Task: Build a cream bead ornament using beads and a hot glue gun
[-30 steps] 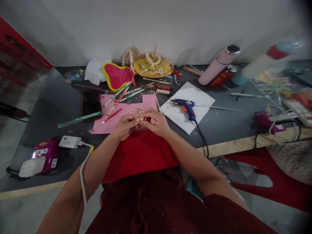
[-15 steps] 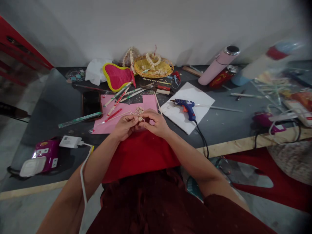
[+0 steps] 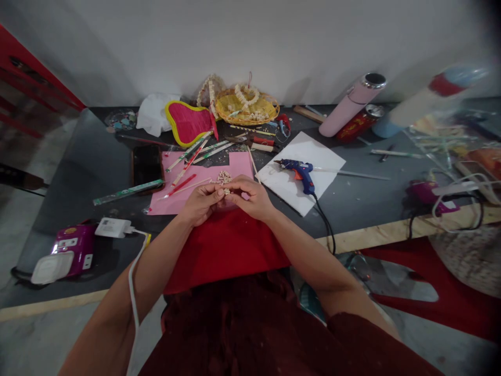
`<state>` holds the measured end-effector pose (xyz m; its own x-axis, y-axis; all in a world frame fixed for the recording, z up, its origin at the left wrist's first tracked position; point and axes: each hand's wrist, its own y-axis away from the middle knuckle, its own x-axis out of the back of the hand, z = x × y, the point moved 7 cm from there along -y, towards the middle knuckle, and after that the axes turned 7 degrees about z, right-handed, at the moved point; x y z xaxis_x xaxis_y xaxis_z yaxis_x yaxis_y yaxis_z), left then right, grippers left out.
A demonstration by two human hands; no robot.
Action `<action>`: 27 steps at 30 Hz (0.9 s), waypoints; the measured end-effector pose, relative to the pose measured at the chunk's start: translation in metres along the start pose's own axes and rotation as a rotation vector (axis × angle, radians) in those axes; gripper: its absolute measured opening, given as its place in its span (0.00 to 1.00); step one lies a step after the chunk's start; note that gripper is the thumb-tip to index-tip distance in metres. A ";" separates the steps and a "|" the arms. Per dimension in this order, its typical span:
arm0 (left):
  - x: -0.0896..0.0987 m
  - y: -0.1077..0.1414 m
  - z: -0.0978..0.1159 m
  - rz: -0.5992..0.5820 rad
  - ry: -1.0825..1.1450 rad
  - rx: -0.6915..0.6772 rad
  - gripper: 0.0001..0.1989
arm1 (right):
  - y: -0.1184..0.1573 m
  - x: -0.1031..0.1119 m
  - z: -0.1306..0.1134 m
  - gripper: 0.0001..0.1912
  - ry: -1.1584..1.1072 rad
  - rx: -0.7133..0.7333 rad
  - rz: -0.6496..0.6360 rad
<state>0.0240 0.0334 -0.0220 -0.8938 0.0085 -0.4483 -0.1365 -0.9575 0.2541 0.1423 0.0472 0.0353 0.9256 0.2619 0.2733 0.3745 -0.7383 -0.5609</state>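
Note:
Between the fingertips of my left hand (image 3: 201, 203) and my right hand (image 3: 252, 197) is a small cluster of pale wooden pieces (image 3: 227, 192). Both hands are closed in a pinch around it, thumbs toward me. Right behind the fingers lies a little heap of short cut wooden bits (image 3: 224, 177) on a pink sheet (image 3: 238, 163). Wrapped and loose chopsticks (image 3: 190, 164) are scattered over the sheet's left part. The undersides of the fingers are hidden.
A blue glue gun (image 3: 299, 172) rests on a white board (image 3: 326, 156) to the right. Behind stand a yellow woven basket (image 3: 270, 112), pliers (image 3: 262, 141) and a pink flask (image 3: 348, 107). A phone (image 3: 146, 166) and a purple power block (image 3: 80, 245) are at left.
My fingers have shifted very slightly on the cluster of wooden pieces, which appears a little turned. Nothing else has visibly moved.

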 end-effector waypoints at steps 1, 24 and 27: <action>0.000 0.000 0.000 0.002 -0.002 0.006 0.12 | 0.000 0.000 0.000 0.11 -0.003 0.007 0.000; 0.002 -0.001 -0.003 0.032 0.028 0.023 0.12 | 0.001 -0.001 0.000 0.08 0.029 0.011 0.047; 0.002 -0.001 -0.003 0.016 0.042 0.030 0.11 | 0.001 -0.002 0.000 0.09 0.039 -0.007 0.030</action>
<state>0.0239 0.0332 -0.0257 -0.8774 -0.0195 -0.4793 -0.1358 -0.9482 0.2871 0.1413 0.0459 0.0343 0.9337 0.2151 0.2864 0.3457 -0.7500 -0.5638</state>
